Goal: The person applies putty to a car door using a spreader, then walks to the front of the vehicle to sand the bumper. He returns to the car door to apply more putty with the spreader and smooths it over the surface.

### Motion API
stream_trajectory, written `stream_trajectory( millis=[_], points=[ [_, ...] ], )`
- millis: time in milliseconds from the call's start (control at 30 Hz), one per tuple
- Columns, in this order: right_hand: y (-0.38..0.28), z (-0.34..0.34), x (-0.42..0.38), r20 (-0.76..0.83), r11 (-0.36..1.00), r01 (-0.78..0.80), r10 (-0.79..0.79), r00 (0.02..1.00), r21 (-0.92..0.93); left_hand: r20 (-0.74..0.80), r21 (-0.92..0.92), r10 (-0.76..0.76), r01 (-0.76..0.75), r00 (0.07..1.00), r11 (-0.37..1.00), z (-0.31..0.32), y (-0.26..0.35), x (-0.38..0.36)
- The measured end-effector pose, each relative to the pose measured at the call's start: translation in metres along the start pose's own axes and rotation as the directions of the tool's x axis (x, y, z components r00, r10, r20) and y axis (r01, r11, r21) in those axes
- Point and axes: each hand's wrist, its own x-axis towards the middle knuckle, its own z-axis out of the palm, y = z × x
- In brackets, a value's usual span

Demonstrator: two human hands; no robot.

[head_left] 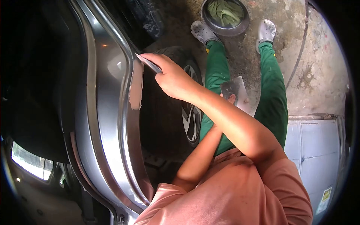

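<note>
My right hand [170, 75] is closed around a thin flat putty spreader [150, 63], its edge at the upper end of a patch of pinkish-beige filler [136, 88]. That filler lies along the wheel arch edge of a grey car body panel [110, 71]. Crossed beneath my right forearm, my left hand [231, 99] grips a flat metal plate [234, 88] above my legs. Its thumb shows on the plate; the other fingers are hidden. A small dab of filler [246, 100] sits near the plate's right edge.
Under the arch is the car's wheel [192, 112] with its tyre. A metal basin [225, 30] with a green cloth [225, 13] stands by my feet. A dark hose or cable [300, 52] runs across the concrete floor. Pale blue metal panels [318, 150] are at the right.
</note>
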Motion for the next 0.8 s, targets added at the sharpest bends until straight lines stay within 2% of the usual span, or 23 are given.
stream_trajectory(
  millis=[33, 133, 233, 400, 500, 600, 733, 800],
  points=[
    [-0.001, 0.001, 0.003, 0.011, 0.999, -0.036, 0.036, 0.999, 0.037, -0.011, 0.023, -0.006, 0.006, 1.0, 1.0, 0.003, 0.005, -0.002],
    [-0.007, 0.002, 0.008, 0.053, 0.996, -0.085, 0.086, 0.995, -0.012, -0.04, 0.122, -0.026, 0.03, 0.999, 0.992, 0.014, 0.022, -0.007],
    [-0.003, 0.007, 0.007, 0.031, 0.998, 0.015, -0.014, 0.999, -0.057, -0.066, 0.214, -0.021, 0.034, 0.998, 0.976, 0.014, 0.024, -0.007],
    [-0.009, 0.018, -0.01, 0.022, 0.993, 0.059, -0.057, 0.998, -0.103, -0.113, 0.143, 0.125, -0.108, 0.986, 0.984, -0.016, -0.035, 0.015],
    [-0.018, 0.026, -0.031, 0.015, 0.987, 0.088, -0.086, 0.996, -0.135, -0.085, 0.405, 0.14, -0.094, 0.987, 0.91, -0.027, -0.036, 0.017],
    [-0.027, 0.041, -0.057, -0.053, 0.971, 0.183, -0.193, 0.98, -0.156, -0.031, 0.48, 0.232, -0.189, 0.972, 0.857, -0.024, -0.031, 0.015],
    [-0.045, 0.059, -0.089, -0.03, 0.949, 0.208, -0.221, 0.975, -0.236, -0.053, 0.439, 0.137, -0.1, 0.989, 0.893, -0.015, -0.015, 0.012],
    [-0.049, 0.071, -0.104, -0.045, 0.937, 0.235, -0.255, 0.966, -0.258, 0.009, 0.329, 0.177, -0.17, 0.984, 0.929, -0.017, -0.02, 0.012]
  ],
)
